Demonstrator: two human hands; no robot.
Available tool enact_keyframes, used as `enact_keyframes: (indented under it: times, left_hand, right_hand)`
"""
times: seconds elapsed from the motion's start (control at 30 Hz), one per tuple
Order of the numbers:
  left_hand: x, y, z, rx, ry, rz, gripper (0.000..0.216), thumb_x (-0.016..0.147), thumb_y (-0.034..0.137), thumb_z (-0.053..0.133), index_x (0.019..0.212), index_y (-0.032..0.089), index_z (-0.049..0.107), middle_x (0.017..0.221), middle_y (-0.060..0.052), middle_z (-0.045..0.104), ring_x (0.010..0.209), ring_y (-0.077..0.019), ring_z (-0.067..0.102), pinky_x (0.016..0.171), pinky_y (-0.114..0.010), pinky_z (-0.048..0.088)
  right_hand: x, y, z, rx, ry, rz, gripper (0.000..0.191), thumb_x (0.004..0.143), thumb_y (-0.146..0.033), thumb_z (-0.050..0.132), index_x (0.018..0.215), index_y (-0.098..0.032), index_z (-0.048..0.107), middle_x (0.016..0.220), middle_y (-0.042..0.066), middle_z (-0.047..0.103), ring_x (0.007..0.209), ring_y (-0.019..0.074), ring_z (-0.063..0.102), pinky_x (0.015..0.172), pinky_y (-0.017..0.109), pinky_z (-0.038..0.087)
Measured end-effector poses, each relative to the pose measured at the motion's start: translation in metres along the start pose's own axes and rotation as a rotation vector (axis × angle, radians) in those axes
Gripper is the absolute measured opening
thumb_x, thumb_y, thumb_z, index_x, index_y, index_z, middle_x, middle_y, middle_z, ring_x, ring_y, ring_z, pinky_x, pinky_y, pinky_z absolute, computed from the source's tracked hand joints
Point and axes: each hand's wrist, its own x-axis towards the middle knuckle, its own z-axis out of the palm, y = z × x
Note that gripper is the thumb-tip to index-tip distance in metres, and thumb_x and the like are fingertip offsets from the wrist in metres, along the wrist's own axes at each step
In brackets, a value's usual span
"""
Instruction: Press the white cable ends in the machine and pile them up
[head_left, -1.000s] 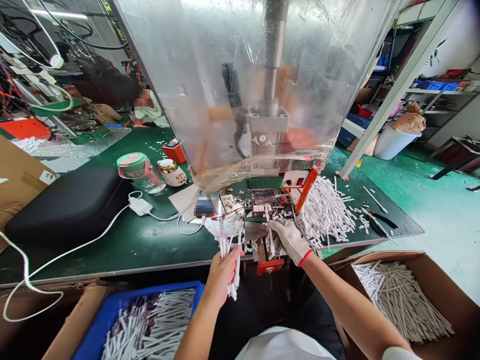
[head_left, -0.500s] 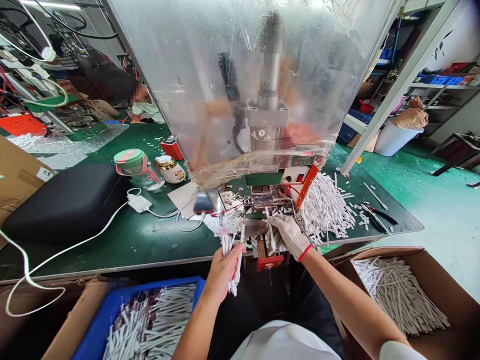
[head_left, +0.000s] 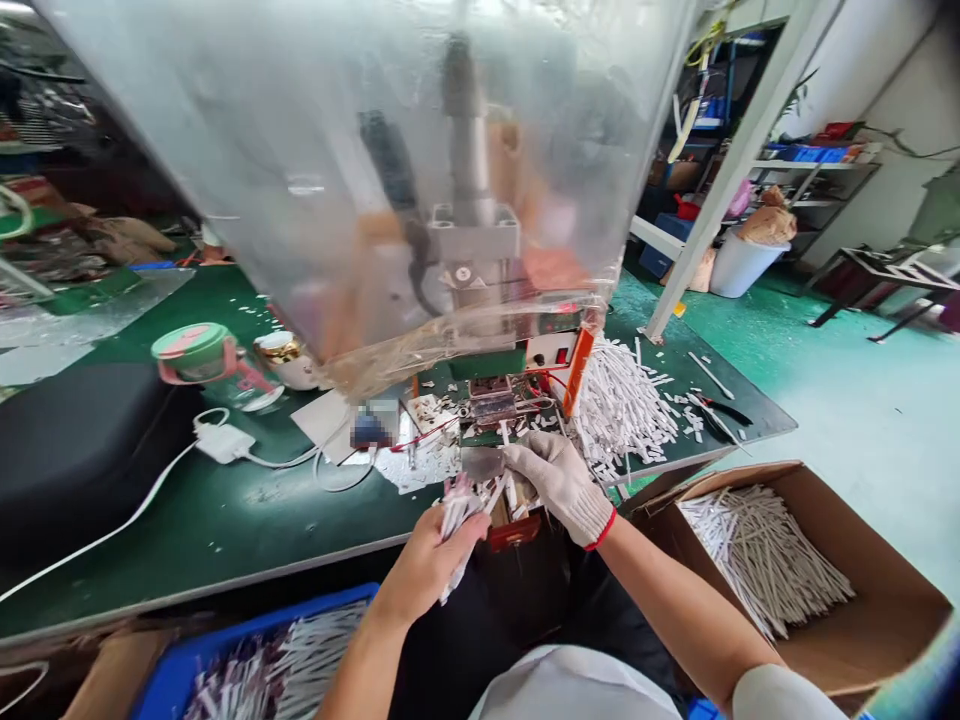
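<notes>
My bare left hand (head_left: 431, 570) pinches a bundle of thin white strips (head_left: 457, 515), count unclear, right by the steel plate (head_left: 480, 463). Knit-gloved right hand (head_left: 559, 490) just beside it, fingers together, grip unclear. One strip heap (head_left: 619, 410) ahead of it, one cardboard box (head_left: 862, 610) right, one blue plastic crate (head_left: 255, 610) left.

Bare left hand (head_left: 429, 572) around white sticks (head_left: 456, 520), gloved right hand (head_left: 559, 488) just beside a metal plate (head_left: 480, 463)

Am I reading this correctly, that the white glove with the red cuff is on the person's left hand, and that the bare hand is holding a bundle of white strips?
Not quite. The head view shows the white glove with the red cuff on the person's right hand, not the left. The bare hand is indeed holding the bundle of white strips.
</notes>
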Motion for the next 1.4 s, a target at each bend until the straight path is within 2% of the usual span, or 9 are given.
enact_keyframes:
  times: [0.17,0.27,0.37,0.57,0.8,0.9,1.03,1.2,1.4]
  left_hand:
    - [-0.002,-0.011,-0.019,-0.397,0.003,-0.078,0.053,0.071,0.051,0.081,0.050,0.020,0.045,0.048,0.006,0.035,0.043,-0.0055,0.024,0.041,-0.020,0.023]
    - [0.009,-0.015,-0.022,-0.513,-0.012,-0.112,0.060,0.071,0.058,0.081,0.049,0.019,0.041,0.049,0.006,0.035,0.041,-0.0030,0.018,0.038,-0.018,0.019]
    - [0.024,-0.017,-0.011,-0.503,0.042,-0.119,0.063,0.069,0.062,0.080,0.050,0.020,0.039,0.047,0.007,0.036,0.038,-0.0032,0.025,0.037,-0.018,0.022]
    - [0.049,-0.014,0.027,-0.062,0.211,-0.014,0.042,0.075,0.060,0.073,0.083,0.018,0.068,0.046,0.010,0.037,0.037,-0.0083,0.029,0.039,-0.021,0.020]
    - [0.078,-0.008,0.047,0.243,0.300,0.116,0.040,0.080,0.054,0.068,0.063,0.018,0.063,0.054,0.002,0.053,0.053,-0.0141,0.047,0.052,-0.025,0.031]
    - [0.082,-0.007,0.045,0.147,0.274,0.051,0.040,0.079,0.056,0.066,0.071,0.018,0.065,0.047,0.006,0.044,0.045,-0.0116,0.038,0.046,-0.023,0.028]
    - [0.072,-0.001,0.035,-0.027,0.165,0.015,0.040,0.079,0.058,0.064,0.069,0.020,0.060,0.037,0.011,0.029,0.034,-0.0081,0.024,0.038,-0.022,0.018]
    - [0.049,-0.003,0.020,-0.063,0.173,0.022,0.042,0.079,0.059,0.066,0.070,0.019,0.061,0.037,0.011,0.032,0.033,-0.0067,0.025,0.037,-0.021,0.017]
    - [0.029,-0.018,0.010,-0.086,0.240,-0.003,0.047,0.077,0.064,0.069,0.074,0.017,0.062,0.040,0.012,0.029,0.038,-0.0061,0.024,0.038,-0.020,0.017]
  right_hand:
    - [0.006,-0.006,-0.096,0.061,0.558,-0.011,0.048,0.083,-0.067,0.056,0.071,-0.020,0.051,0.059,-0.001,0.050,0.046,0.0101,0.041,0.044,0.024,0.031]
    - [-0.005,0.004,-0.154,-0.565,0.582,0.164,0.048,0.085,-0.065,0.054,0.069,-0.020,0.057,0.059,0.002,0.055,0.053,0.0143,0.049,0.049,0.026,0.031]
    - [-0.016,0.027,-0.175,-1.068,0.478,0.382,0.040,0.084,-0.060,0.059,0.076,-0.021,0.064,0.067,0.005,0.063,0.068,0.0207,0.060,0.056,0.027,0.033]
    - [-0.015,0.061,-0.163,-1.270,0.417,0.425,0.036,0.091,-0.049,0.056,0.107,-0.019,0.068,0.097,0.015,0.072,0.086,0.0270,0.070,0.066,0.031,0.043]
    - [-0.001,0.053,-0.166,-1.223,0.423,0.462,0.030,0.089,-0.038,0.052,0.090,-0.015,0.072,0.085,0.016,0.072,0.082,0.0272,0.069,0.065,0.031,0.044]
    - [-0.014,0.042,-0.171,-0.871,0.487,0.393,0.025,0.084,-0.037,0.058,0.093,-0.017,0.070,0.072,0.008,0.068,0.068,0.0214,0.064,0.061,0.029,0.042]
    - [-0.048,0.014,-0.169,-0.038,0.404,0.120,0.036,0.081,-0.038,0.070,0.112,-0.022,0.064,0.073,0.000,0.064,0.054,0.0128,0.055,0.051,0.023,0.040]
    - [-0.061,-0.012,-0.131,0.192,0.264,0.008,0.037,0.072,-0.040,0.084,0.100,-0.020,0.071,0.097,0.007,0.073,0.079,0.0196,0.070,0.068,0.027,0.055]
    - [-0.019,0.008,-0.059,-0.074,0.073,-0.004,0.036,0.084,-0.052,0.071,0.077,-0.018,0.063,0.056,-0.001,0.059,0.042,0.0096,0.050,0.040,0.020,0.038]
